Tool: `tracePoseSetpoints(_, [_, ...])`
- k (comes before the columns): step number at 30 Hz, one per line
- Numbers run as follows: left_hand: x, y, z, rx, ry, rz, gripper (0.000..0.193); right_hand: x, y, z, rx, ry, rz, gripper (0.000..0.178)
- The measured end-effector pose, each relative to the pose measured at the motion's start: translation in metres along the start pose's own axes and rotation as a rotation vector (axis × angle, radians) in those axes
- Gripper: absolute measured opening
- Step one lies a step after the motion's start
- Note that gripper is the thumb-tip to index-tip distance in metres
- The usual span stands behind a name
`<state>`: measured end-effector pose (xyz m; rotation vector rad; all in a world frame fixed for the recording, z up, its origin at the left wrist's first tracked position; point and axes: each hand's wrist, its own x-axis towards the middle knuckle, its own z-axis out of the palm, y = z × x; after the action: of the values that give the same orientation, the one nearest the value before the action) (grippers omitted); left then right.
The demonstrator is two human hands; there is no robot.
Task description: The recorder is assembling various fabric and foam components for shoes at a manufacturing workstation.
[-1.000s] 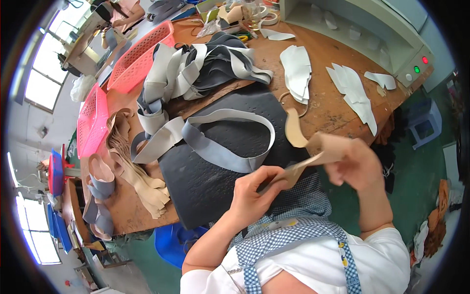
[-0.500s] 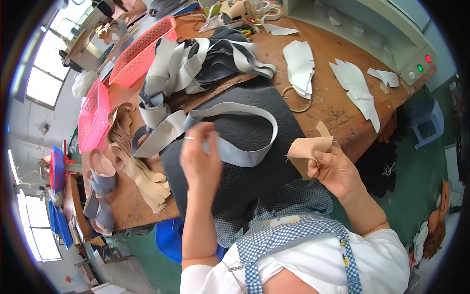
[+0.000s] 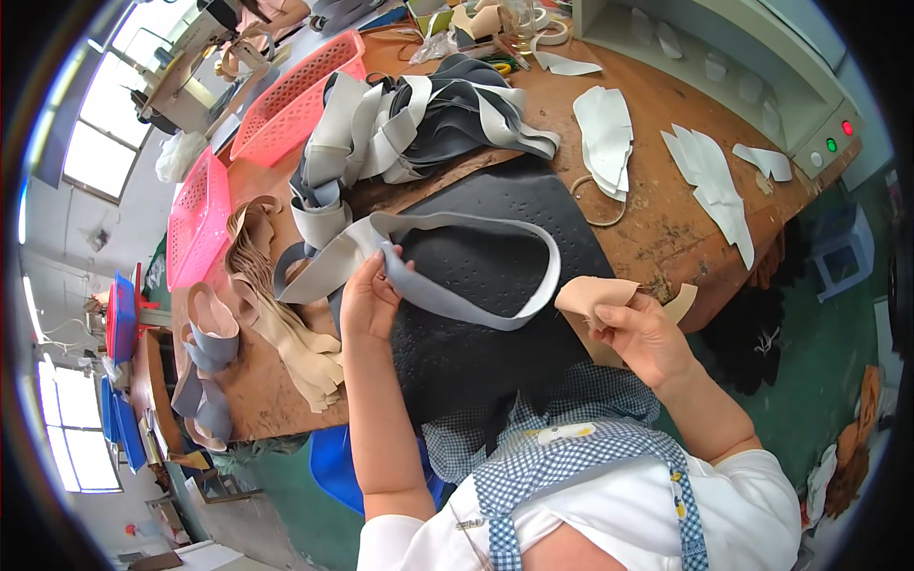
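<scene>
Two bare hands were at work over the bench as we looked down. Nearest us, the right hand (image 3: 643,335) was curled, fingers and thumb pinched on a tan leather piece (image 3: 595,297), a soft, folded, smooth-faced cut held just off the near edge of the wooden table (image 3: 666,238). The left hand (image 3: 367,300) was half closed, its fingertips gripping the grey strap (image 3: 476,276), a long flat band of matte material bent into a wide loop. We saw its long axis run across the view from left to right, the closed bend pointing toward our right hand and the loose ends trailing away to the left. It lay over a black perforated sheet (image 3: 476,333) that hung off the table toward our checked apron (image 3: 571,457). Beyond lay a stack of tan strips (image 3: 286,333), a heap of grey and dark straps (image 3: 419,124), white cut pieces (image 3: 605,133), and farthest, pink plastic baskets (image 3: 295,95).
</scene>
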<state>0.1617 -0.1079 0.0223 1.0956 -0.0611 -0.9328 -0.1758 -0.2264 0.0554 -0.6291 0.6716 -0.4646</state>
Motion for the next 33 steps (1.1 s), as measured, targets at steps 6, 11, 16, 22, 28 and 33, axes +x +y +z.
tracePoseSetpoints(6, [0.016,0.0,-0.044,-0.196,-0.122,-0.09,0.025,0.006,0.005,-0.006,0.128,-0.084,0.011,0.038])
tracePoseSetpoints(11, [-0.031,0.002,-0.012,0.25,0.142,0.195,0.033,0.004,0.001,-0.005,0.127,-0.086,0.02,0.036])
tracePoseSetpoints(16, [-0.081,0.0,0.019,1.04,0.224,0.749,0.045,0.007,0.002,0.002,0.104,-0.053,0.001,0.033])
tracePoseSetpoints(22, [-0.116,-0.034,0.079,1.623,-0.426,0.83,0.039,0.008,0.001,0.005,0.08,-0.092,-0.005,0.027])
tracePoseSetpoints(28, [-0.093,-0.02,0.075,1.257,-0.317,0.67,0.017,0.009,0.002,0.008,0.106,-0.12,0.005,0.026])
tracePoseSetpoints(33, [-0.091,0.028,0.084,1.036,-0.321,0.513,0.023,0.006,0.003,0.033,0.111,-0.161,0.12,0.026])
